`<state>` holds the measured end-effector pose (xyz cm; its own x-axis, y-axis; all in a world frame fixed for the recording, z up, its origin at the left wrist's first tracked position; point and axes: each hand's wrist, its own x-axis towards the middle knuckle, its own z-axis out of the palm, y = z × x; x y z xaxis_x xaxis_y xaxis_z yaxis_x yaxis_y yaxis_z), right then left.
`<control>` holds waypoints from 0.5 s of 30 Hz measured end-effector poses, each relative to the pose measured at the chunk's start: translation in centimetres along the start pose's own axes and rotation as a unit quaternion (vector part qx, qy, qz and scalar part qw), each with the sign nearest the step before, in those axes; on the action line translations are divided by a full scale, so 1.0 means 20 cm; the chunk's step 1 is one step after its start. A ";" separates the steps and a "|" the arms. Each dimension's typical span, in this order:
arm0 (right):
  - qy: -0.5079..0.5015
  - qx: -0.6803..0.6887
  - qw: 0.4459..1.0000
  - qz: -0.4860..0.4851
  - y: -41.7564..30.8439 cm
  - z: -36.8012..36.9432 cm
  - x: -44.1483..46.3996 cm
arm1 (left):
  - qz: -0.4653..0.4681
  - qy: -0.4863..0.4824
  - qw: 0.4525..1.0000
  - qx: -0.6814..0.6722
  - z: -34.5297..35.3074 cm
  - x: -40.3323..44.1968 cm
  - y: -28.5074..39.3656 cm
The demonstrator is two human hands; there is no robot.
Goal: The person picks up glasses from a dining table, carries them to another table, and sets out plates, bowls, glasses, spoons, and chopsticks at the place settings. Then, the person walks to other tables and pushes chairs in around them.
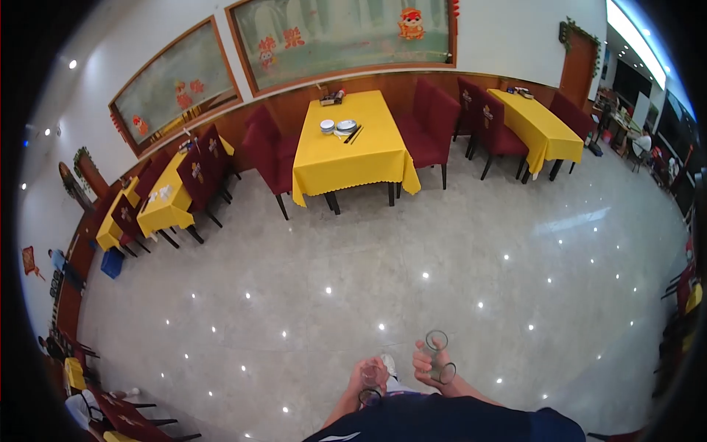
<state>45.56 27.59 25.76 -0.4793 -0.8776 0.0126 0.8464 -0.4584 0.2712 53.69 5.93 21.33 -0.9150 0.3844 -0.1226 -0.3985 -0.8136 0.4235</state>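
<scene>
At the bottom centre, my left hand is closed around clear glasses, one rim showing dark below the fingers. To its right, my right hand has its fingers wrapped round more clear glasses; one round rim stands above the fingers and another shows beside the palm. The two hands are apart, both low in front of my body. How many glasses each hand holds is hard to tell.
Ahead stands a table with a yellow cloth, bearing stacked bowls, plates and chopsticks. Dark red chairs flank it. More yellow tables stand left and right. A blue crate is on the floor; people are far off.
</scene>
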 end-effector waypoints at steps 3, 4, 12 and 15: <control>0.012 -0.063 0.998 -0.017 -0.23 0.19 0.34 | 0.003 -0.003 1.000 0.012 0.08 0.26 0.38; 0.015 -0.075 0.996 -0.046 -0.29 0.23 0.42 | 0.005 -0.001 1.000 0.006 0.07 0.35 0.47; 0.044 -0.128 0.989 -0.055 -0.99 0.32 0.88 | -0.083 0.017 0.995 0.044 -0.18 1.26 0.99; 0.093 -0.157 0.981 -0.070 -1.34 0.37 1.12 | -0.071 0.024 0.997 -0.014 -0.31 1.65 1.14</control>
<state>10.52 21.29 25.95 -0.5699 -0.8003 -0.1867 0.8192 -0.5711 -0.0525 13.96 -2.67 21.33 -0.8507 0.4761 -0.2227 -0.5256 -0.7641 0.3740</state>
